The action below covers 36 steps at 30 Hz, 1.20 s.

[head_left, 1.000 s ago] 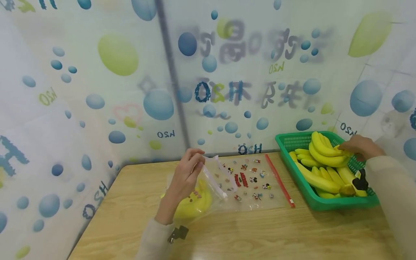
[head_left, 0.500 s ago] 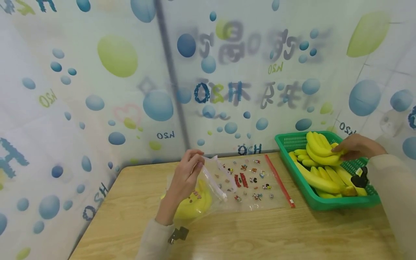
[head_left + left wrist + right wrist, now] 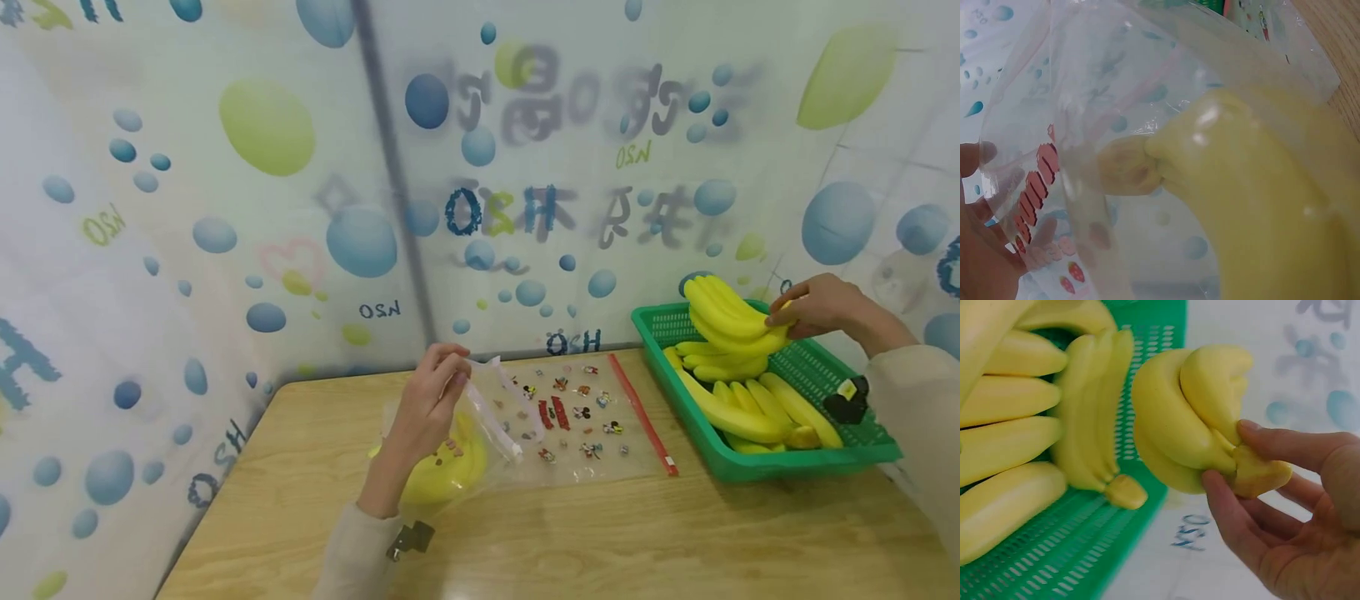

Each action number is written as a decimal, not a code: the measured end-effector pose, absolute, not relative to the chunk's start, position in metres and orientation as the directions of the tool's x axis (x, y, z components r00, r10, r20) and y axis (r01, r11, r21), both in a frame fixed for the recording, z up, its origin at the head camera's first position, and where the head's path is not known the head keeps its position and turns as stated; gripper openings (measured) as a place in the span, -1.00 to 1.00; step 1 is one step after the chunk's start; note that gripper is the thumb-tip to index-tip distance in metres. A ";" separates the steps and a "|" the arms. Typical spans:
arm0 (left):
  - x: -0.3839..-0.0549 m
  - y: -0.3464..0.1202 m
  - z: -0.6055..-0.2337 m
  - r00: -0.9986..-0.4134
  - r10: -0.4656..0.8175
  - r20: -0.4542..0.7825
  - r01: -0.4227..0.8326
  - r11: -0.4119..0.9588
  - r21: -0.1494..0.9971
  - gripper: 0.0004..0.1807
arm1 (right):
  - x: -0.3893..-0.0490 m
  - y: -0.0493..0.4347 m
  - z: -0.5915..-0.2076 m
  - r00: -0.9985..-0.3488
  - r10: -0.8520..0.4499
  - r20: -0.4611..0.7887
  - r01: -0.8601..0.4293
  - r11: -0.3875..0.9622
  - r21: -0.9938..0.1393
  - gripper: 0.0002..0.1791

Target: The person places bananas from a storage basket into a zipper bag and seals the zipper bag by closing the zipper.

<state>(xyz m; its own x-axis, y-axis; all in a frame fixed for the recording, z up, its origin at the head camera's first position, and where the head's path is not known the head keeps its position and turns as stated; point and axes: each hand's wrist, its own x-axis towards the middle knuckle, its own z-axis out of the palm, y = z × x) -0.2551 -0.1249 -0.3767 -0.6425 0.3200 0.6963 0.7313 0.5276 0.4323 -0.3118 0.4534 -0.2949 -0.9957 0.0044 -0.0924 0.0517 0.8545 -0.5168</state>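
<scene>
My right hand [image 3: 840, 308] pinches a bunch of bananas [image 3: 727, 317] by its stem, above the back of the green basket [image 3: 810, 471]. In the right wrist view, thumb and fingers close round the stem end of the bunch [image 3: 1179, 419]. My left hand [image 3: 423, 408] holds the edge of a clear zip bag [image 3: 491, 417] with a pale zip strip, its mouth parted towards the right. Inside that bag lies another banana bunch [image 3: 453, 475], partly hidden by the left wrist. Through the plastic, the left wrist view shows this bunch [image 3: 1260, 181] close up.
Several more bananas [image 3: 727, 408] lie in the basket at the table's right. A flat clear bag with cartoon prints and a red zip [image 3: 637, 408] lies between the filled bag and the basket. Behind the wooden table [image 3: 562, 550] hangs a bubble-patterned curtain [image 3: 525, 167].
The right hand has lifted the banana bunch up and slightly left, off the other bananas in the basket. The left hand and the zip bag have stayed in place.
</scene>
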 end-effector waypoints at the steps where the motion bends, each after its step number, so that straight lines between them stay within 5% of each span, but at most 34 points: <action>1: -0.255 -0.125 -0.376 -0.642 0.320 0.696 0.732 0.527 0.433 -0.80 | -0.311 0.450 -0.291 -0.997 -0.003 -0.081 0.039 0.859 -0.511 -0.35; 20: -0.256 -0.126 -0.378 -0.650 0.308 0.695 0.725 0.526 0.445 -0.79 | -0.289 0.331 -0.261 -0.952 -0.250 0.177 -0.305 0.837 -0.454 -0.48; 36: -0.257 -0.126 -0.379 -0.636 0.312 0.706 0.736 0.522 0.432 -0.79 | -0.277 0.260 -0.279 -0.845 -0.529 0.085 -0.457 0.628 -0.630 -0.73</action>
